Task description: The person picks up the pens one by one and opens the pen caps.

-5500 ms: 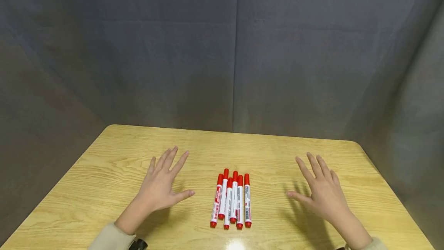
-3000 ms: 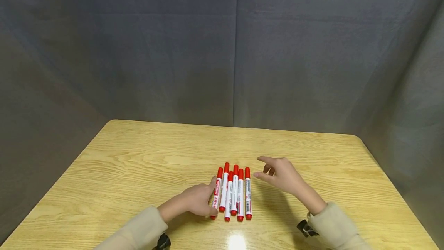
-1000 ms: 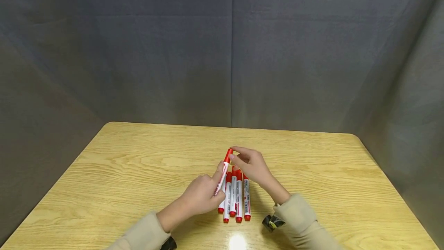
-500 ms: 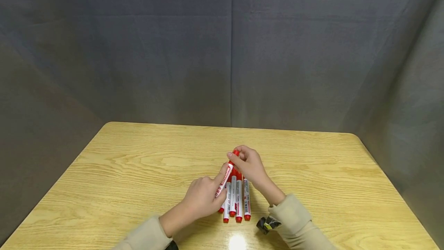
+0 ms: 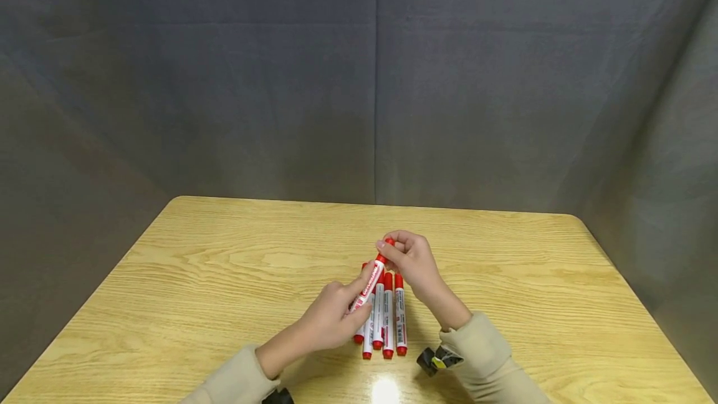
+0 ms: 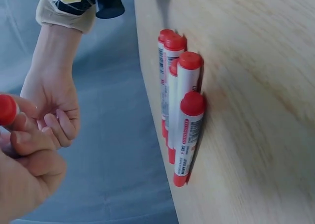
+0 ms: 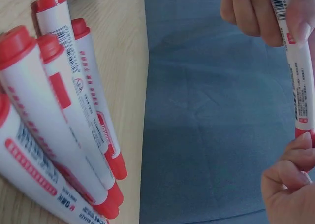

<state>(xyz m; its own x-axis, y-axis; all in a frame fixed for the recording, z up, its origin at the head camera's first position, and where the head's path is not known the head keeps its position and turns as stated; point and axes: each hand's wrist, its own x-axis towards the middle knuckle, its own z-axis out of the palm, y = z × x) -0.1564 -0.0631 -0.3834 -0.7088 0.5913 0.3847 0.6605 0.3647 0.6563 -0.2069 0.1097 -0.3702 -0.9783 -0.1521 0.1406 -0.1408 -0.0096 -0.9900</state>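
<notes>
My left hand [image 5: 330, 318] grips the white body of a red-capped marker [image 5: 367, 287], its index finger stretched along the barrel. That marker is raised and tilted above the other markers [image 5: 388, 320]. At its upper end, my right hand [image 5: 416, 268] pinches the red cap between thumb and fingers. In the right wrist view, the held marker's barrel [image 7: 301, 81] runs between the two hands, its cap still joined to the body. Several more markers, white with red ends, lie side by side on the table below, partly hidden in the head view by the hands and held marker.
The light wood table [image 5: 235, 248] has rounded far corners. Behind it hangs a grey cloth [image 5: 376, 80], with more cloth at both sides. A black wrist device [image 5: 437, 360] sits at the right sleeve, near the tabletop.
Both hands came in from apart; the left picked up the leftmost marker and raised it over the others. The right reached its cap and pinched it, and both then shifted slightly right.
</notes>
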